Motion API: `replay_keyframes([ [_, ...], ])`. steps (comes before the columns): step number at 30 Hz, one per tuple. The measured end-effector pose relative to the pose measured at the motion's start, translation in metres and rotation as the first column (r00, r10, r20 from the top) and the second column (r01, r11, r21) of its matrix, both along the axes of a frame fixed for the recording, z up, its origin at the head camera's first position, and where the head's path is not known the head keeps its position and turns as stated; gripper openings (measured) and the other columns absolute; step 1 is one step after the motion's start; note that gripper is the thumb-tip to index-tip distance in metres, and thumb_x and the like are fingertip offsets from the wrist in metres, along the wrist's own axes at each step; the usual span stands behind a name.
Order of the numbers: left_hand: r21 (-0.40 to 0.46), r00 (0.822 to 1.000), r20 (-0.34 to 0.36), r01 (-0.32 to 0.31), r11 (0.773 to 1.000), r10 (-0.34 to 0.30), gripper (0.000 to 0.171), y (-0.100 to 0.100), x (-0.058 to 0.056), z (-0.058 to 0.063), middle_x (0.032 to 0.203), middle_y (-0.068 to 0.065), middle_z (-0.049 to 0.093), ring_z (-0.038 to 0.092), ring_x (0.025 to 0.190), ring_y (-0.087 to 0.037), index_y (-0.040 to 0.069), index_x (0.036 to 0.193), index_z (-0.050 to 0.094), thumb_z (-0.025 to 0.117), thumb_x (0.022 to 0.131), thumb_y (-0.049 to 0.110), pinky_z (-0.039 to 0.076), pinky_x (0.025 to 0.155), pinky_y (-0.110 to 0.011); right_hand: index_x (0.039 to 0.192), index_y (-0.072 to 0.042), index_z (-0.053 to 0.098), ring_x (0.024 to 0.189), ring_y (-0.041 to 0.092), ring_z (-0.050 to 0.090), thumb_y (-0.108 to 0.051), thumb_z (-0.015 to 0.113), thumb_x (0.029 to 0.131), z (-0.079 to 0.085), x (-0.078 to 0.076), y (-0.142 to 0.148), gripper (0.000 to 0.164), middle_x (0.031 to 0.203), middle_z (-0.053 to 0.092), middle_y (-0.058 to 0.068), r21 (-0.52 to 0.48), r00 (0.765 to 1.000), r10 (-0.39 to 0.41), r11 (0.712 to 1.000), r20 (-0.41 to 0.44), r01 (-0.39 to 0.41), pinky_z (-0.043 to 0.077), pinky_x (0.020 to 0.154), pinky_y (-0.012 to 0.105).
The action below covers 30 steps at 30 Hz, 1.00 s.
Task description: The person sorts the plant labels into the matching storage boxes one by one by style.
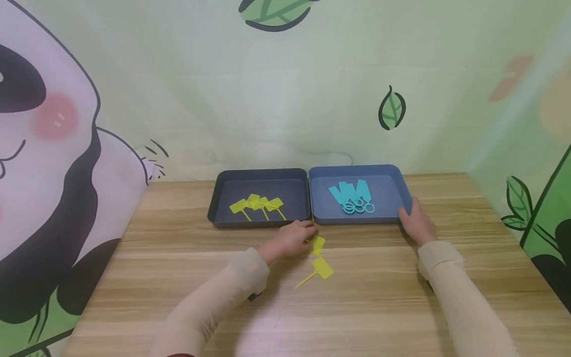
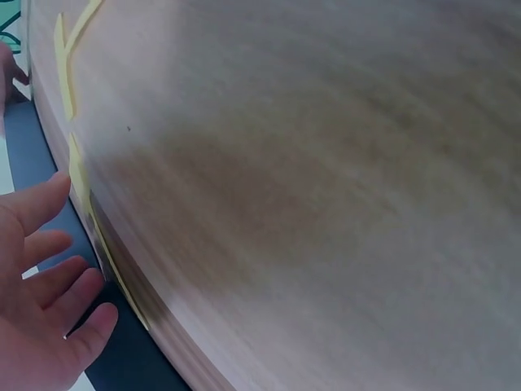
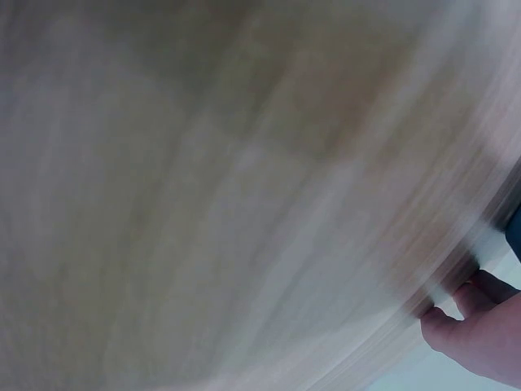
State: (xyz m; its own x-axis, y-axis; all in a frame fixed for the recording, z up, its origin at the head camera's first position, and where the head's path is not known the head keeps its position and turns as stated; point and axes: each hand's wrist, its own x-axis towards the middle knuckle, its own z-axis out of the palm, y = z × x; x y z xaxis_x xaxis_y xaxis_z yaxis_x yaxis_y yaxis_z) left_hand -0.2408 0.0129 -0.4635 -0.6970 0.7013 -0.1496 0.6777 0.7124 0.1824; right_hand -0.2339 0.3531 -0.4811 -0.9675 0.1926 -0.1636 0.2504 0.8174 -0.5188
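My left hand (image 1: 292, 239) is over the table at the dark tray's front right corner, fingers loosely spread in the left wrist view. Under its fingertips lies a yellow plant label (image 1: 318, 245), its stem partly hidden by the hand. Nearer me lies a second yellow plant label (image 1: 323, 268), stem pointing front left. Several more yellow labels (image 1: 253, 201) lie in the dark tray (image 1: 232, 191). My right hand (image 1: 418, 223) holds the blue tray (image 1: 387, 198) at its front right corner, thumb at the rim. Several teal tags with ring ends (image 1: 354, 192) lie in that tray.
Both trays stand side by side at the back of the wooden table (image 1: 379, 297), close to a printed cloth backdrop (image 1: 285, 99). A small dark object (image 1: 254, 296) shows beneath the left sleeve. The right wrist view is blurred.
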Motion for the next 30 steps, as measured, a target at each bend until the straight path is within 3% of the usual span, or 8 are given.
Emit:
replay_keyframes([
  [13,-0.092,0.999,0.017,0.048,0.995,-0.047,0.056,0.0010,0.0026,-0.0046,0.142,-0.008,0.032,0.034,0.128,-0.022,0.014,0.134,0.039,0.055,0.085,0.035,0.038,0.098,-0.036,0.139,0.006,-0.001,0.122,0.051,0.024,-0.041,0.019,0.091,0.0008,0.0002,-0.0006,0.069,0.139,0.016,0.034,0.003,1.000,0.006,1.000,-0.012,-0.006,0.025,0.096,0.059],
  [30,-0.088,0.999,0.006,0.046,0.995,-0.046,0.056,0.0011,0.0039,-0.0093,0.143,-0.007,0.030,0.032,0.130,-0.023,0.015,0.134,0.039,0.054,0.085,0.038,0.039,0.097,-0.041,0.139,0.006,-0.001,0.123,0.051,0.023,-0.039,0.019,0.091,-0.0004,-0.0010,0.0000,0.069,0.139,0.016,0.034,-0.002,1.000,0.001,1.000,-0.010,-0.001,0.025,0.097,0.059],
])
